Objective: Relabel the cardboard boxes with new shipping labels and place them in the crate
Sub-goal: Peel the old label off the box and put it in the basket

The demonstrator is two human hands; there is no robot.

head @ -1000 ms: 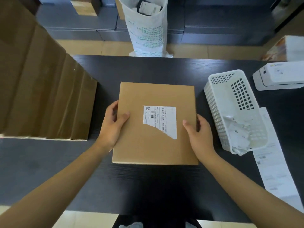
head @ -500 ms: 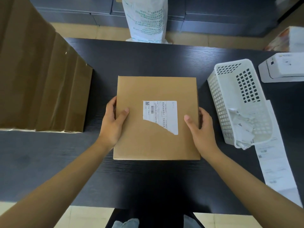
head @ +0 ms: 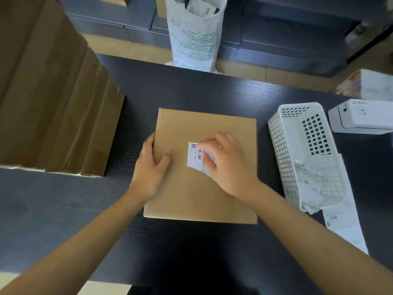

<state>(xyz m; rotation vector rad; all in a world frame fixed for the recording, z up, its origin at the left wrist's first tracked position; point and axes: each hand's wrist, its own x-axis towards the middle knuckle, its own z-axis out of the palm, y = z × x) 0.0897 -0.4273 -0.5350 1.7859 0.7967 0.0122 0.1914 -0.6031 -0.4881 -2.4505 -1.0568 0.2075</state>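
Box: flat cardboard box (head: 202,188) lies on the black table (head: 63,209), top face up, square to the person.
Old label: white shipping label (head: 194,155) stuck near the middle of the box top; its lower right part is torn away, and much of the rest is hidden under the right fingers.
Left hand: left hand (head: 150,167) grips the box's left edge; thumb lies flat on the top face, pointing toward the label, the other fingers wrapped down over the side, close together.
Right hand: right hand (head: 227,165) rests on the box top, fingers curled, tips bunched on the label. Blurred; cannot tell whether they pinch an edge or only press.
Left of the left fingers: tall stack of cardboard boxes (head: 53,103), close but apart from the held box.
Right of the right fingers: white plastic basket (head: 297,150) holding torn paper scraps (head: 310,188) at its near end.
Beyond the basket: white label printer (head: 361,116).
Near end of the basket: printed label strip (head: 344,228) lying on the table.
Beyond the fingertips, off the table: white sack (head: 194,39) standing on the floor.
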